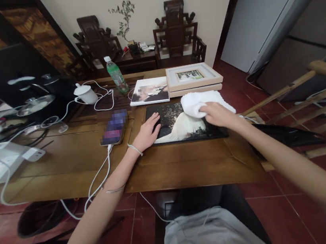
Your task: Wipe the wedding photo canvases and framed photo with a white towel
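A dark photo panel [179,130] with a pale gown-like shape on it lies flat on the wooden table [168,165] in front of me. My left hand [149,131] rests on the panel's left edge, fingers stretched out and holding nothing. In my right hand [214,114] a white cloth [205,99] is bunched; it lies over the panel's upper right part and hangs past its right edge. Behind the panel are a white-edged photo print [151,91] and a light-framed picture [194,74] stacked on another frame. The fingertips of my right hand are partly hidden by the cloth.
To the left lies a phone [114,128] on a charging cable. A green-labelled bottle [116,74] and a lidded white cup [85,94] stand farther back. A power strip [2,163], cables and a glass-lidded pot [36,106] crowd the left end. Wooden chair rails [299,108] stand right.
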`<state>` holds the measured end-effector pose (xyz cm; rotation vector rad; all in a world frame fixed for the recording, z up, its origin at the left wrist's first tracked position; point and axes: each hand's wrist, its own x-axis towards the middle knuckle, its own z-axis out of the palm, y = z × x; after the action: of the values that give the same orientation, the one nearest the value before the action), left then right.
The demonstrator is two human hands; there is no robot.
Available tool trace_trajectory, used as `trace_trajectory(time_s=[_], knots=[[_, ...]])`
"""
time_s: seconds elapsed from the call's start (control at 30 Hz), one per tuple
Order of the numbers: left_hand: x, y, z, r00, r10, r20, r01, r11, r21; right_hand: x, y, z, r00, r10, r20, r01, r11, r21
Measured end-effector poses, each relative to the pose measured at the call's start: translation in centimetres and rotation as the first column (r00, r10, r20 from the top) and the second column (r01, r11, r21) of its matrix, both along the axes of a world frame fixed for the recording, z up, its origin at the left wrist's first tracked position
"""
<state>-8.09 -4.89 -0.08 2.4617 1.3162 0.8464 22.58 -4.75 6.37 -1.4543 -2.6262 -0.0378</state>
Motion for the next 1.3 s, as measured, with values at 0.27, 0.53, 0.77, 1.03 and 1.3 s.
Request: trace_trajectory(time_s=[0.27, 0.53, 0.77, 1.03, 1.3], knots=[[0.0, -0.1, -0.1, 1.000, 0.002, 0.010, -0.002, 1.000, -0.001, 0.4, 2.5, -0.3, 0.999, -0.034, 0.008, 0.034, 0.999, 0.019], [0.1, 0.0, -0.2, 1.000, 0.003, -0.007, -0.003, 1.000, 0.001, 0.6, -9.8, -1.9, 0.997, 0.067, -0.032, -0.067, 0.998, 0.009], [0.1, 0.0, -0.3, 1.000, 0.003, 0.001, -0.003, 1.000, -0.001, 0.5, -13.1, -1.6, 0.992, 0.111, -0.059, -0.112, 0.994, -0.013], [-0.1, 0.1, -0.2, 1.000, -0.009, 0.010, 0.009, 1.000, -0.010, 0.8, -2.7, -0.3, 0.998, -0.003, -0.060, 0.003, 1.000, 0.000], [-0.2, 0.2, -0.1, 1.000, -0.013, -0.006, 0.014, 1.000, 0.007, 0.6, 2.5, -0.6, 0.992, -0.056, -0.112, 0.057, 0.998, 0.003]])
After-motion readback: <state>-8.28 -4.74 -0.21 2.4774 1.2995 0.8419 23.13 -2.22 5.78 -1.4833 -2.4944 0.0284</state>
